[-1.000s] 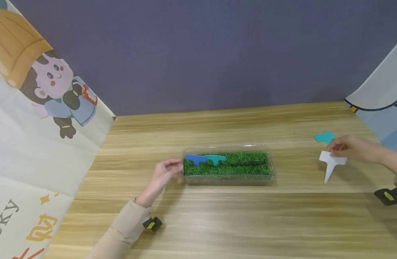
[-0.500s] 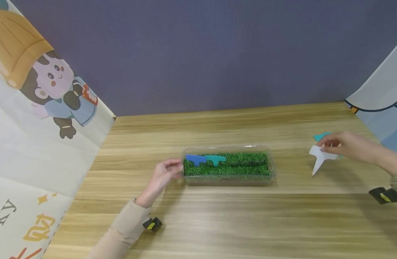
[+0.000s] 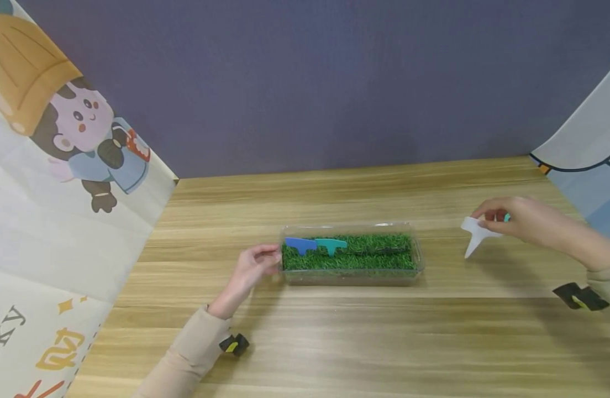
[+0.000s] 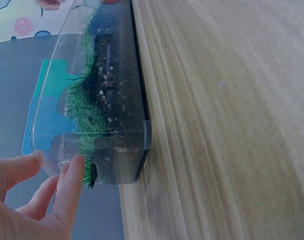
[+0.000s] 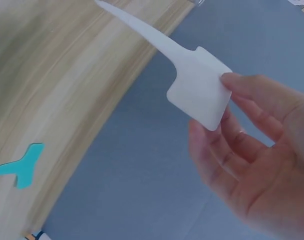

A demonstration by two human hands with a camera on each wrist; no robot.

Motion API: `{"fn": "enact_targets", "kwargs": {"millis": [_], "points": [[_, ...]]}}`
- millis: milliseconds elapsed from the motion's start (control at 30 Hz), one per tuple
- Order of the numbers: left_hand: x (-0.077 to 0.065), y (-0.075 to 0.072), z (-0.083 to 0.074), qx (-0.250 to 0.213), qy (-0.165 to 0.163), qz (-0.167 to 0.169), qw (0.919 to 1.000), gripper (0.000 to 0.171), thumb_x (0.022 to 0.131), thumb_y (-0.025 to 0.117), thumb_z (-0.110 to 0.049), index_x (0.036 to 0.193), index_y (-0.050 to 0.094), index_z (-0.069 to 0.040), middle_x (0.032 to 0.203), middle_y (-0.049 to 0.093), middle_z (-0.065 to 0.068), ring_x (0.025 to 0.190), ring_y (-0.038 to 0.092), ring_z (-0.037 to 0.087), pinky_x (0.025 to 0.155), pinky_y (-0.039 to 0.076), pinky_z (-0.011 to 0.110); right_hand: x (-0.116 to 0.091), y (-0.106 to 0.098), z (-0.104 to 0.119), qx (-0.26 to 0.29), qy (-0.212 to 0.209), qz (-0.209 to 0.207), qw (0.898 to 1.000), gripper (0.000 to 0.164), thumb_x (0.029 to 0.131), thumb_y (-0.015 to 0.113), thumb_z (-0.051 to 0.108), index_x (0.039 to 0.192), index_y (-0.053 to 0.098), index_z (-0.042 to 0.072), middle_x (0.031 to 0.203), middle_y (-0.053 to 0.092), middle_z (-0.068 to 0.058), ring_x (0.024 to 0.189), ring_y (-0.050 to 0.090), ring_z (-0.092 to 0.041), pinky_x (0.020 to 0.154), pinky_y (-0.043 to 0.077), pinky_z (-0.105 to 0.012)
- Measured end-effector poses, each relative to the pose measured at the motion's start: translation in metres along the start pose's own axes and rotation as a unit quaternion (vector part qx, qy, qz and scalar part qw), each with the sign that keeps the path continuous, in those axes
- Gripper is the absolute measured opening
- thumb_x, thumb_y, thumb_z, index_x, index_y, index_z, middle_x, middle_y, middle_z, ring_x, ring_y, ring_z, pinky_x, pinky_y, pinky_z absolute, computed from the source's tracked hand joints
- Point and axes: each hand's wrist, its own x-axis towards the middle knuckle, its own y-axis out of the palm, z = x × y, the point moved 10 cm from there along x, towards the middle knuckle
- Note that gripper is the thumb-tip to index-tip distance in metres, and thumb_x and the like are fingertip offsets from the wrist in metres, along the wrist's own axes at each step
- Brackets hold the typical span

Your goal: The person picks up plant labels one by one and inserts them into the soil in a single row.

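Note:
A clear plastic box [image 3: 352, 279] of dark soil topped with green artificial grass [image 3: 377, 260] rests on the table. A blue T-shaped plant label [image 3: 300, 244] and a teal one [image 3: 331, 244] stand side by side near its left end. My left hand [image 3: 247, 271] touches that end, fingertips against the clear wall. Right of the box, my right hand [image 3: 526, 218] pinches a white T-shaped plant label [image 5: 199, 82] by its wide head, between thumb and fingers. Its pointed stem angles downward, above the table and apart from the box.
Another teal plant label [image 5: 29, 165] lies on the wooden table [image 3: 345, 337], mostly hidden behind my right hand in the head view. A dark partition [image 3: 335, 83] rises behind the table. A printed cloth [image 3: 41, 237] hangs on the left.
My right hand has moved left and slightly away from me with the white plant label, passing over the loose teal one. The left hand and the box have stayed put.

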Motion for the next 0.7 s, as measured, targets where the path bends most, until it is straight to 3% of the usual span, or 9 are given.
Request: {"fn": "enact_targets", "kwargs": {"millis": [233, 567, 700], "points": [[0.0, 0.0, 0.0, 0.0, -0.005, 0.001, 1.0, 0.033, 0.08, 0.056, 0.003, 0.112, 0.052, 0.008, 0.104, 0.057, 0.023, 0.086, 0.059, 0.021, 0.076, 0.054, 0.029, 0.004, -0.011, 0.014, 0.006, -0.024, -0.037, 0.999, 0.021, 0.072, 0.068, 0.0, 0.092, 0.064, 0.004, 0.068, 0.053, 0.008, 0.059, 0.044, 0.003, 0.042, 0.036, -0.019], [-0.001, 0.0, -0.001, 0.007, -0.008, 0.005, 0.9999, 0.034, 0.081, 0.057, 0.001, 0.114, 0.051, 0.007, 0.109, 0.056, 0.022, 0.092, 0.058, 0.027, 0.078, 0.053, 0.029, 0.011, -0.023, 0.031, 0.004, -0.012, -0.044, 0.999, 0.016, 0.078, 0.063, 0.005, 0.094, 0.064, 0.008, 0.069, 0.053, 0.007, 0.059, 0.046, -0.001, 0.046, 0.041, -0.02], [-0.002, 0.0, -0.001, 0.006, -0.006, 0.005, 0.9999, 0.034, 0.081, 0.057, 0.001, 0.114, 0.051, 0.007, 0.109, 0.056, 0.023, 0.091, 0.059, 0.025, 0.078, 0.054, 0.029, 0.016, -0.028, 0.043, 0.0, -0.034, -0.064, 0.997, 0.018, 0.076, 0.065, 0.003, 0.093, 0.064, 0.006, 0.068, 0.052, 0.007, 0.059, 0.047, -0.002, 0.048, 0.044, -0.021]]}}
